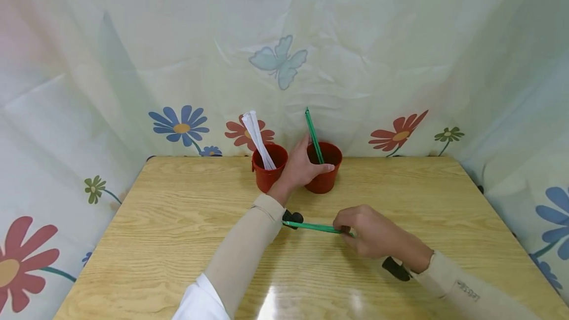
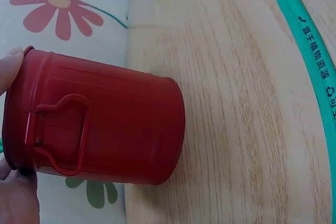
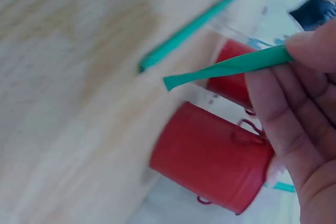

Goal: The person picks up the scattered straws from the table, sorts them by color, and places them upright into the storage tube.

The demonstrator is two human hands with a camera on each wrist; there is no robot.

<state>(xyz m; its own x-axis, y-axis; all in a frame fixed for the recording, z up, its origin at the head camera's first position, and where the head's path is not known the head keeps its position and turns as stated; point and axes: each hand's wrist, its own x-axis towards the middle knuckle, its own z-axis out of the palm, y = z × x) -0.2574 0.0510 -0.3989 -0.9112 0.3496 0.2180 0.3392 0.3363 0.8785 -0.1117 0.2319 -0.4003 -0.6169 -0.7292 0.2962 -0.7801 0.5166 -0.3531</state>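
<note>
My left hand (image 1: 302, 164) grips the rim of the right-hand red bucket (image 1: 323, 181), thumb on the near side. Green wrapped straws (image 1: 313, 137) stand tilted in that bucket. In the left wrist view, the upright bucket (image 2: 110, 121) shows its wire handle, with fingers at its rim. My right hand (image 1: 369, 231) pinches a green wrapped straw (image 3: 231, 67) between thumb and fingers, over the table in front of the buckets. A second green straw (image 3: 191, 31) lies behind it in the right wrist view. Printed lettering marks a green wrapper (image 2: 310, 51) in the left wrist view.
Left of the gripped bucket stands another red bucket (image 1: 266, 179) holding white wrapped straws (image 1: 259, 140). Both are near the back edge of the wooden table (image 1: 186, 211). A flower-printed curtain (image 1: 355, 63) hangs behind and at the sides. Black wrist devices (image 1: 395, 269) sit at both wrists.
</note>
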